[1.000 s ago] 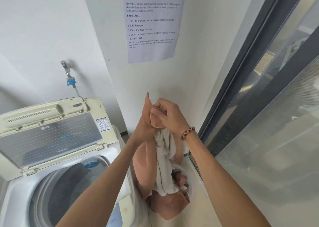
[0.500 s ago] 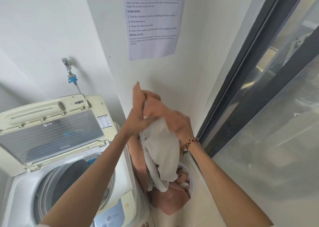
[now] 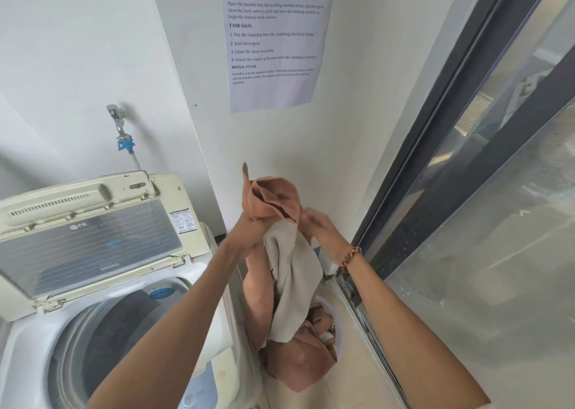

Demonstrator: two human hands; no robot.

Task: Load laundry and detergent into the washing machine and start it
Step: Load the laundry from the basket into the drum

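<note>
From my remote seat I judge the task to be in its first step; the cream top-loading washing machine (image 3: 102, 284) stands with its ribbed translucent lid (image 3: 90, 243) raised, and its grey drum (image 3: 102, 343) shows dark with no cloth that I can make out inside; detergent I cannot see anywhere, the lid is not yet closed, and no cycle is chosen; so loading, dosing, closing and starting all appear left to do.

The laundry is a terracotta-orange cloth (image 3: 273, 200) bunched together with an off-white cloth (image 3: 292, 271); both are lifted high, to the right of the machine and not yet over the drum; their tails hang down into the white round laundry basket (image 3: 337, 321) on the pale floor, where more orange fabric lies heaped.

My left hand (image 3: 252, 231) is curled round the gathered top of the orange cloth, which sprouts above the fist; the white cloth drops from just under that grip; my right hand (image 3: 314, 225), with a braided multicoloured bracelet (image 3: 351, 257) on the wrist, sits just beside the bundle on its right, fingers touching the fabric; whether they pinch it or merely rest on it I cannot tell, since the cloth hides the fingertips.

To my eye the bundle must next swing left, across the machine's rim.
</note>
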